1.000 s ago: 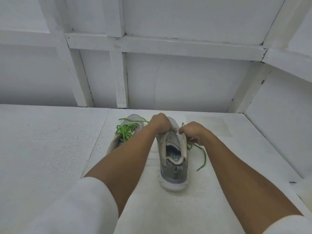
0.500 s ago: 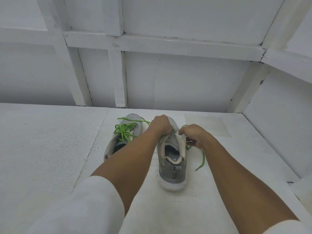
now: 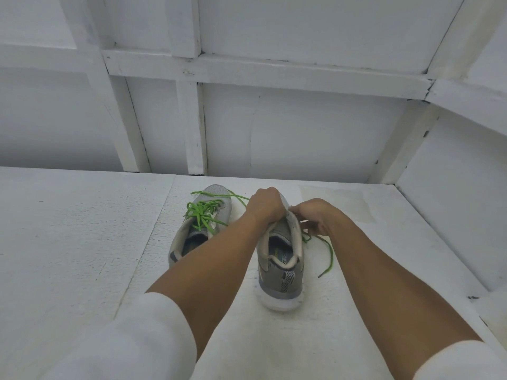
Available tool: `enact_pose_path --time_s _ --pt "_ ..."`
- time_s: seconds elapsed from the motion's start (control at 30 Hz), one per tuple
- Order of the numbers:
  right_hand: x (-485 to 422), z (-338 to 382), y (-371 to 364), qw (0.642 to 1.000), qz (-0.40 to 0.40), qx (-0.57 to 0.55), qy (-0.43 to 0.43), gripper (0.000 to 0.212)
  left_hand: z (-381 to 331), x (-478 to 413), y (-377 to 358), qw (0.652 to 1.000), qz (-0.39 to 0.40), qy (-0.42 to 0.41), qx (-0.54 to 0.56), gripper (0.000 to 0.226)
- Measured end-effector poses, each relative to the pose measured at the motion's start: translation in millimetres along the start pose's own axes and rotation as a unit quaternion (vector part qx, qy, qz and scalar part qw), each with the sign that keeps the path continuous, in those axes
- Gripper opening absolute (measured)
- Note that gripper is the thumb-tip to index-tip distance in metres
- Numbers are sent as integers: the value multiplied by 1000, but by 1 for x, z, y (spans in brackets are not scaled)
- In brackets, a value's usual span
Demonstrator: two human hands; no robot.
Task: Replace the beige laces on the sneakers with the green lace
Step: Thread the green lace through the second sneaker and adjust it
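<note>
White panelled walls with painted battens close in the far side and the right side of a white bench [image 3: 82, 242], which carries two grey sneakers with their heels toward the camera. From the head camera, the left sneaker [image 3: 216, 212] lies further out, already threaded with a green lace [image 3: 201, 211] bunched over its tongue, one strand running right toward the hands; the left forearm crosses in front and hides its near right side. The right sneaker [image 3: 282, 278] stands just beside it, heel nearest. The left hand [image 3: 264, 205] is closed over its tongue area, covering the eyelets. The right hand [image 3: 315, 215] is pinched at the collar's right edge, seemingly on a lace strand, though that grip is too small to confirm. A second green lace end [image 3: 327, 259] trails from under that hand onto the bench. White sleeves fill the bottom corners.
</note>
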State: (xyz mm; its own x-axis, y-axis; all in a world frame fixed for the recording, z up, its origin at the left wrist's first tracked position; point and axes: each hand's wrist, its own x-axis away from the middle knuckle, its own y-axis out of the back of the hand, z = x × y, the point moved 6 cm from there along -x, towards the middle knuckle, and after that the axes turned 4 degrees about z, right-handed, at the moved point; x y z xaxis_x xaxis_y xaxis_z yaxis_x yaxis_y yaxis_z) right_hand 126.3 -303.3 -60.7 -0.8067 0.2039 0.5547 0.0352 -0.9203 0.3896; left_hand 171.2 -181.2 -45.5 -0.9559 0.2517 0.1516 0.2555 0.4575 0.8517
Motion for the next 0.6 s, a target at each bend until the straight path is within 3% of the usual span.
enact_pose_path --time_s 0.13,0.23,0.33,0.37,0.43,0.47,0.5,0.53,0.6 --pt "2 4 0 999 -17 2 27 22 2 9 17 999 -47 6 -23 21" --pt "2 17 14 994 -75 8 73 10 11 17 27 999 -18 30 -24 22" --pt "-1 34 48 974 -136 -125 128 16 22 22 28 997 37 57 23 29" --pt "-1 41 61 948 -151 -238 150 17 25 22 27 995 50 68 52 28" --pt "-1 47 89 823 -161 -514 181 18 28 25 26 990 59 86 96 25" --pt "0 48 100 774 -165 -578 197 18 29 26 26 988 60 91 107 24" --pt "1 50 107 775 -174 -566 220 19 30 26 26 986 64 94 119 24" --pt "4 54 109 816 -185 -491 243 19 30 27 25 984 69 97 132 23" --pt "12 64 94 913 -200 -190 299 14 28 28 24 979 74 99 160 21"
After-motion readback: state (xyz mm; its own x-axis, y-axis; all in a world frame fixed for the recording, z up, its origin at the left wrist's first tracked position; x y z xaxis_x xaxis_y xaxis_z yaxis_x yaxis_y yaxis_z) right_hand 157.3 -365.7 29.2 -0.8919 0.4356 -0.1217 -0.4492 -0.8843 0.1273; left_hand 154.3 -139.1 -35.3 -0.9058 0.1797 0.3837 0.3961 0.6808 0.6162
